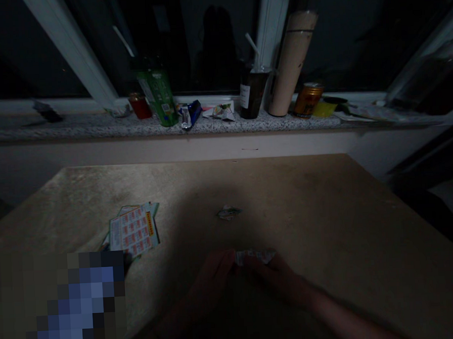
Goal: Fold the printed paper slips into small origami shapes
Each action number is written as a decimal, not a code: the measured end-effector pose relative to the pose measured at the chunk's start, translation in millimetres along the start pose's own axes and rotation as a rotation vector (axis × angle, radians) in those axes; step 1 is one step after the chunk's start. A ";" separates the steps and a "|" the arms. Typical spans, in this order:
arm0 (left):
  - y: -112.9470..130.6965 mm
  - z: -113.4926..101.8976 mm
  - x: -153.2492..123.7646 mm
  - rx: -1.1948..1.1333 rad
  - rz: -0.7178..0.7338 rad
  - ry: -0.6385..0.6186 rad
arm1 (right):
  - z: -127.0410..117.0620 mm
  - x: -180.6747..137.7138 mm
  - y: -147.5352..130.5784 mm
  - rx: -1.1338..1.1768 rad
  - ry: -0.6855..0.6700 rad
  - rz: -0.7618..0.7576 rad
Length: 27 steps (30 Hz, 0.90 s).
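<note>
In deep shadow near the front of the table, my left hand (218,267) and my right hand (272,271) are close together. Both grip a pale printed paper card (254,256), its ends between the fingers; whether it is folded is too dark to tell. Just beyond them a small crumpled or folded paper piece (229,212) lies on the table. Off to the left is a loose stack of printed paper cards (133,230), the top one bearing rows of red and white print and a yellow strip.
The brown table (307,195) meets a wall under a speckled stone sill (216,125). Along the sill stand a green bottle (158,97), a dark drink cup (253,94), a tall beige flask (293,65), an orange can (308,100) and wrappers. A blurred-out patch covers the lower left.
</note>
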<state>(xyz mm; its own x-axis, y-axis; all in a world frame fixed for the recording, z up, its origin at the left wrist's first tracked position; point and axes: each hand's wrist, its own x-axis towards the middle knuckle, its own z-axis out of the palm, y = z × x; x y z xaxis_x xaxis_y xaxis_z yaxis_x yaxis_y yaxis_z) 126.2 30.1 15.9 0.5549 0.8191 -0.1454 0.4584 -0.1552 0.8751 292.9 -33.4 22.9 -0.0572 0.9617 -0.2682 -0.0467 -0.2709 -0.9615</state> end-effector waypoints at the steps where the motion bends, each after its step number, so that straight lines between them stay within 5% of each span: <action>1: 3.4 -0.2 0.3 -0.001 -0.005 0.001 | -0.6 0.8 0.7 -0.007 0.002 -0.003; 13: 20.5 -3.4 -0.2 -0.030 -0.051 -0.027 | -1.0 -1.7 2.9 0.004 0.039 0.007; 27: 11.2 -0.5 2.8 -0.182 -0.225 0.170 | -0.2 -1.4 2.0 -0.251 0.184 -0.018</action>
<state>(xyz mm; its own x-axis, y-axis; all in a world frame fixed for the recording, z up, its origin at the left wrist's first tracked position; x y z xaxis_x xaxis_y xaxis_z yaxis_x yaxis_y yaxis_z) 132.6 30.9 25.5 0.3233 0.9042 -0.2789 0.4167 0.1286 0.8999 293.1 -35.3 21.3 0.1244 0.9638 -0.2357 0.2029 -0.2572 -0.9448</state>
